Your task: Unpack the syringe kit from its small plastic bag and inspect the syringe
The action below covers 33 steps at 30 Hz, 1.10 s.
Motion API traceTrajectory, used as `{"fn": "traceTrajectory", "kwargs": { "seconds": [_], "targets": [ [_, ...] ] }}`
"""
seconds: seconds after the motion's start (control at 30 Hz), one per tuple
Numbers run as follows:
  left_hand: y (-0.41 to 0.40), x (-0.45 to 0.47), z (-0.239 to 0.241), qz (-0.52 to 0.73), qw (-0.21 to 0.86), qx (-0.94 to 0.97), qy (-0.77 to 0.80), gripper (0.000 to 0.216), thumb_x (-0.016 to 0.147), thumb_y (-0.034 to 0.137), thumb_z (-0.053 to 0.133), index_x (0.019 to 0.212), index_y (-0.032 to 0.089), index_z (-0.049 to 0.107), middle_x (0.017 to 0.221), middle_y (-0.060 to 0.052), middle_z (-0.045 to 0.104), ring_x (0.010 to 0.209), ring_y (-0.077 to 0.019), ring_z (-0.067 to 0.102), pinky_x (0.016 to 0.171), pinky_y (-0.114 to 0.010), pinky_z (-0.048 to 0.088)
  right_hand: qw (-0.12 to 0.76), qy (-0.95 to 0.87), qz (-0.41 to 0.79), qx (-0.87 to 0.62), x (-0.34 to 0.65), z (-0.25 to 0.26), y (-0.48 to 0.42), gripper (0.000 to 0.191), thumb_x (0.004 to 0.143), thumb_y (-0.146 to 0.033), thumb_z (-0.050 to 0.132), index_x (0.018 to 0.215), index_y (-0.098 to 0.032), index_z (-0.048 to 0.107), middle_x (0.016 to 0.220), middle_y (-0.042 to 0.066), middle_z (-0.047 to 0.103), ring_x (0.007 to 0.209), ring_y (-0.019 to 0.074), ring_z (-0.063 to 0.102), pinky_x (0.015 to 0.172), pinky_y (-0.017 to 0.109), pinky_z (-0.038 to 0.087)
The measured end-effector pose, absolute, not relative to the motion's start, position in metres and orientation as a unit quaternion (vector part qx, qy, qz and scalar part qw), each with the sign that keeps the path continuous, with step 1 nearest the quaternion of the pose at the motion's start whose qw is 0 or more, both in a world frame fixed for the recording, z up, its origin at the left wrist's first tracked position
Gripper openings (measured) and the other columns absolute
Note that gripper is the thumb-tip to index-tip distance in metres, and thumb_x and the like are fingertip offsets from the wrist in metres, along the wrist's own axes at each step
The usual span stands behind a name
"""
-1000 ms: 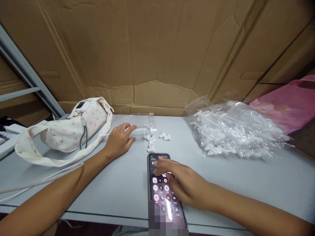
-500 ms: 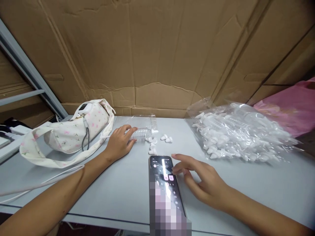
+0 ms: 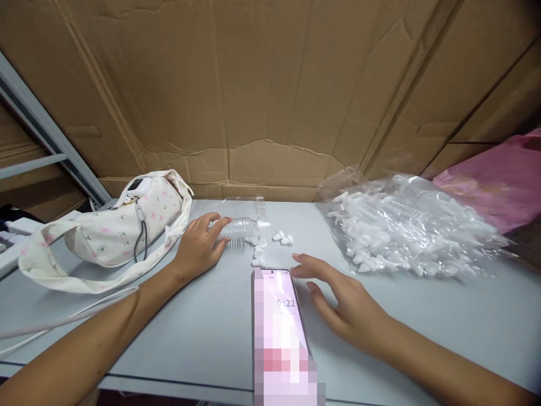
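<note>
My left hand (image 3: 198,239) rests on the table with thumb and fingers curled around the left end of a clear ribbed plastic piece (image 3: 239,228), which lies on its side. I cannot tell whether it is one piece or several. Small white plastic caps (image 3: 258,256) lie just right of it, with a few more white caps (image 3: 282,238) farther right. Beside the top right edge of a phone (image 3: 287,321), my right hand (image 3: 338,299) hovers with its fingers apart, holding nothing. The phone lies screen up showing 0:22, its lower part blurred out.
A large clear bag (image 3: 406,231) full of white and clear plastic parts lies at the right. A flowered cloth bag (image 3: 122,225) and white cables (image 3: 84,310) are at the left. Behind the table (image 3: 190,338) stands a cardboard wall (image 3: 270,96); pink material (image 3: 499,175) is at far right.
The phone's screen has switched from a dark page to a pink one with 0:22. My right hand's fingers have drawn back from the screen toward its upper right edge. My left hand stays put.
</note>
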<state>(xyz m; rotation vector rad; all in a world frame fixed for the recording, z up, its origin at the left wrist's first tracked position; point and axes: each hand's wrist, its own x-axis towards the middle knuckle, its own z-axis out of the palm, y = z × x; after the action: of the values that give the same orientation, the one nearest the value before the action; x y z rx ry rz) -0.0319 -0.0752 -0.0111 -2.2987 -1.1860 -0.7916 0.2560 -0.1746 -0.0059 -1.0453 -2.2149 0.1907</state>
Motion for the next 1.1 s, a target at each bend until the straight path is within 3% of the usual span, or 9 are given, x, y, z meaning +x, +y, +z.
{"fn": "traceTrajectory", "kwargs": {
  "seconds": [0.17,0.3,0.4,0.5,0.7,0.8,0.93,1.0,1.1],
  "targets": [
    [-0.085,-0.024,-0.003,-0.310,0.272,-0.834,-0.367,0.032,0.087,0.021,0.052,0.119,0.023,0.053,0.115,-0.012,0.057,0.107,-0.0259,0.055,0.090,-0.042,0.044,0.326,-0.846,-0.009,-0.421,0.257,-0.001,-0.167,0.048,0.091,-0.020,0.043,0.138,-0.024,0.031,0.134,0.011,0.054,0.124,0.0234,0.051,0.098,0.044,0.048],
    [-0.096,-0.011,0.005,-0.286,0.339,-0.839,-0.317,0.040,0.088,0.015,0.050,0.124,0.033,0.049,0.124,-0.005,0.059,0.120,-0.0234,0.051,0.103,-0.046,0.035,0.310,-0.852,-0.002,-0.422,0.249,0.016,-0.158,0.052,0.092,-0.030,0.046,0.141,-0.023,0.030,0.140,0.011,0.047,0.129,0.0242,0.044,0.103,0.046,0.043],
    [-0.107,0.000,0.017,-0.269,0.424,-0.821,-0.270,0.037,0.090,0.018,0.050,0.122,0.036,0.050,0.128,0.001,0.059,0.124,-0.0217,0.050,0.106,-0.049,0.031,0.295,-0.856,0.069,-0.420,0.238,0.033,-0.151,0.052,0.090,-0.036,0.049,0.139,-0.023,0.035,0.137,0.010,0.050,0.126,0.0249,0.047,0.101,0.046,0.044],
    [-0.114,0.010,0.032,-0.291,0.480,-0.794,-0.235,0.027,0.089,0.019,0.053,0.114,0.031,0.056,0.131,0.003,0.058,0.129,-0.0225,0.045,0.112,-0.053,0.019,0.324,-0.839,0.152,-0.410,0.224,0.048,-0.143,0.050,0.087,-0.037,0.054,0.133,-0.021,0.043,0.130,0.010,0.055,0.117,0.0248,0.053,0.097,0.046,0.045],
    [-0.104,0.026,0.056,-0.400,0.457,-0.765,-0.214,0.026,0.089,0.018,0.053,0.108,0.035,0.058,0.136,0.006,0.054,0.137,-0.0174,0.033,0.118,-0.042,0.006,0.395,-0.733,0.437,-0.339,0.207,0.063,-0.125,0.034,0.082,-0.036,0.062,0.111,-0.021,0.055,0.102,0.006,0.062,0.089,0.0189,0.060,0.075,0.035,0.050],
    [-0.100,0.032,0.061,-0.427,0.403,-0.772,-0.245,0.036,0.090,0.014,0.049,0.119,0.035,0.052,0.137,0.003,0.052,0.133,-0.0178,0.040,0.116,-0.043,0.011,0.440,-0.647,0.526,-0.335,0.209,0.062,-0.117,0.030,0.076,-0.034,0.068,0.100,-0.021,0.058,0.100,0.004,0.060,0.088,0.0172,0.059,0.069,0.030,0.047],
    [-0.104,0.036,0.056,-0.432,0.281,-0.802,-0.302,0.031,0.089,0.022,0.048,0.120,0.018,0.050,0.121,-0.010,0.063,0.112,-0.0225,0.057,0.103,-0.043,0.033,0.516,-0.567,0.546,-0.337,0.217,0.059,-0.109,0.037,0.070,-0.026,0.074,0.102,-0.022,0.058,0.104,0.003,0.061,0.089,0.0163,0.058,0.072,0.030,0.046],
    [-0.105,0.036,0.049,-0.413,0.228,-0.821,-0.322,0.032,0.089,0.030,0.049,0.117,0.015,0.050,0.109,-0.010,0.067,0.099,-0.0225,0.061,0.090,-0.039,0.041,0.536,-0.544,0.561,-0.319,0.219,0.059,-0.106,0.029,0.070,-0.025,0.074,0.095,-0.021,0.060,0.099,0.002,0.062,0.089,0.0158,0.057,0.075,0.031,0.046],
    [-0.104,0.033,0.039,-0.394,0.206,-0.827,-0.344,0.033,0.090,0.038,0.049,0.112,0.014,0.051,0.093,-0.007,0.069,0.084,-0.0217,0.063,0.077,-0.035,0.042,0.531,-0.517,0.602,-0.297,0.219,0.057,-0.104,0.021,0.070,-0.023,0.074,0.085,-0.020,0.061,0.089,0.000,0.062,0.086,0.0150,0.057,0.076,0.031,0.047]
  ]
}}
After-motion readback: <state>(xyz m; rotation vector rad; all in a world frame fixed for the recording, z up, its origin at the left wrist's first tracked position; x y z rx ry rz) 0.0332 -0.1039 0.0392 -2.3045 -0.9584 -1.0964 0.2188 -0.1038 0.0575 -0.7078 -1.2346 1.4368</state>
